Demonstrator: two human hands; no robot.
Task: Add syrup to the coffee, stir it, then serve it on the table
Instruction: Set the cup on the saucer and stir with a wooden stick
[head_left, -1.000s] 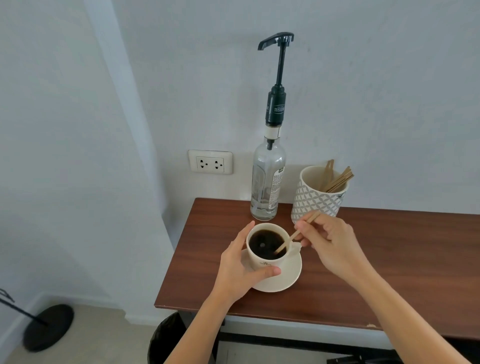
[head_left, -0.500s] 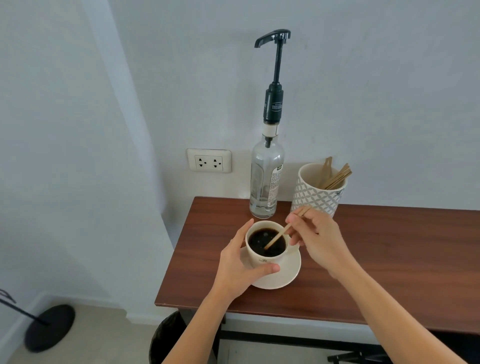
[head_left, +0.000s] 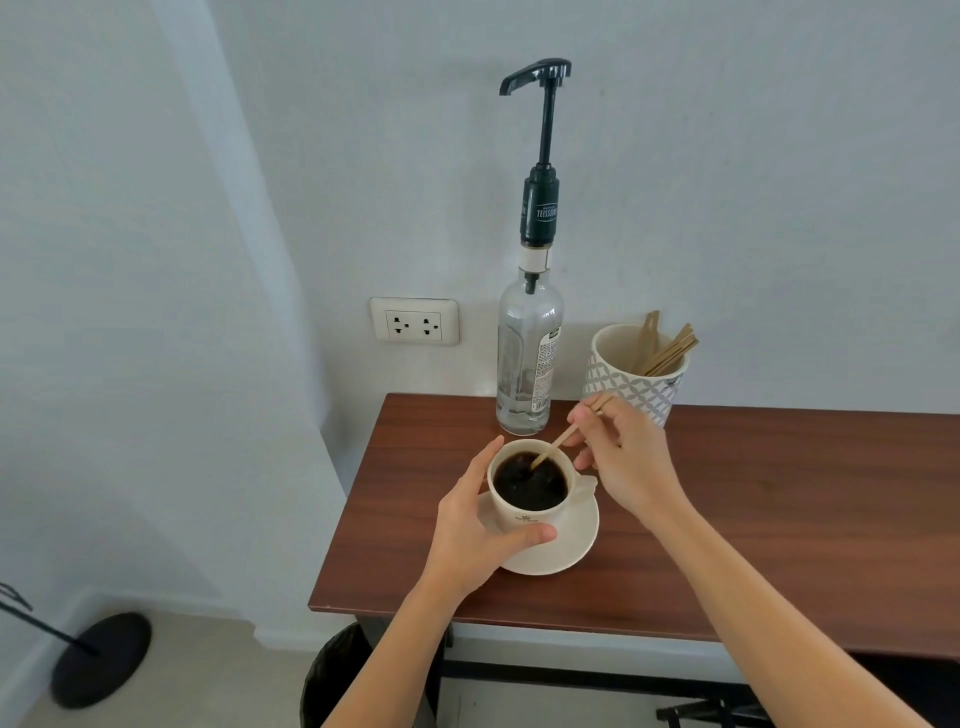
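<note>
Wooden stirrer (head_left: 553, 448), pinched in the right hand (head_left: 621, 457), dips into the coffee cup (head_left: 530, 493) the left hand (head_left: 475, 530) clasps.

A cream coffee cup (head_left: 530, 512) full of black coffee stands on a matching saucer (head_left: 563, 545) near the left end of the dark wooden counter (head_left: 779, 519). The left hand (head_left: 475, 530) wraps the cup's near side, thumb on the front wall. The right hand (head_left: 623, 457) pinches a thin wooden stir stick (head_left: 553, 448) whose lower end dips into the coffee. Behind the cup, against the white wall, stands a clear syrup bottle (head_left: 527, 364) with a tall dark pump, and beside it a patterned holder (head_left: 636, 374) of more sticks. A wall socket (head_left: 414, 321) sits left of the bottle.
</note>
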